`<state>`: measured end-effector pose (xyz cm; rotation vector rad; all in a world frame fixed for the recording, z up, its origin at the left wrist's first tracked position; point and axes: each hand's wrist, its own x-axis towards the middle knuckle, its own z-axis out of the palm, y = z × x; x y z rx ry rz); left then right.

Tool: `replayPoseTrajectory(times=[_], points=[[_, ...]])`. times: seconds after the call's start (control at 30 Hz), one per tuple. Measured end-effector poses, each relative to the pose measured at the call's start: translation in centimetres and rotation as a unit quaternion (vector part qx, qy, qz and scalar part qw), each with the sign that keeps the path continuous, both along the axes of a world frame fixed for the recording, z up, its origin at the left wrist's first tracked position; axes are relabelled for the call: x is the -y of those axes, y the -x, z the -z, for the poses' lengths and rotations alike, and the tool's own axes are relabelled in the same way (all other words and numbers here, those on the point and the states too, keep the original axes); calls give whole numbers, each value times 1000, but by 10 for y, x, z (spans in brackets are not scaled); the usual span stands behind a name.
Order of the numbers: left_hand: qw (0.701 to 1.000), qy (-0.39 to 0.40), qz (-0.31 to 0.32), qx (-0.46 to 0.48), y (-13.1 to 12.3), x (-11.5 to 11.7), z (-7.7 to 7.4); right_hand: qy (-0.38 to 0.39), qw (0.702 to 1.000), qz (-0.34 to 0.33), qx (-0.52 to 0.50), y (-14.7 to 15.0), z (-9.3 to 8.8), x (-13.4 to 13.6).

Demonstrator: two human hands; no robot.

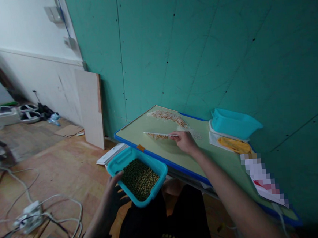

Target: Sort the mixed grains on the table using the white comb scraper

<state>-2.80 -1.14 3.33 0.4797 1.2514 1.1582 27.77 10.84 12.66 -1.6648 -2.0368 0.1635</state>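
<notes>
My left hand (116,192) grips the near left rim of a turquoise plastic box (162,167), thumb over the edge and fingers underneath. Dark green beans and pale yellow soybeans (146,184) lie in it, mostly in separate areas. The box is just below the blue edge of a pale green tabletop (164,159). Over the tabletop, my right hand (183,141) pinches the right end of a thin white strip (157,134). Some yellowish beans lie along the strip. Beyond it a curved band of mixed beans and white grains (170,117) is spread on the tabletop.
At the table's right end stand an empty turquoise basket (231,124), a yellow cloth (234,145) and a partly blurred packet (265,182). A green wall (170,52) rises behind. A power strip with cables (30,217) lies on the left floor; a board (90,109) leans nearby.
</notes>
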Motion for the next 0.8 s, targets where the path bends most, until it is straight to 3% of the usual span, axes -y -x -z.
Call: replayPoseTrajectory(times=[0.17, 0.47, 0.6, 0.8], points=[[1000, -18, 5, 13, 1, 3, -4, 6, 1000, -15, -20, -4, 1, 10], [1000, 14, 4, 26, 18, -11, 23, -92, 989, -27, -113, -6, 8, 8], [999, -24, 5, 23, 14, -7, 22, -127, 981, -48, -135, -1, 9, 8], [999, 32, 15, 4, 4, -7, 22, -153, 983, 3, -105, -10, -4, 31]])
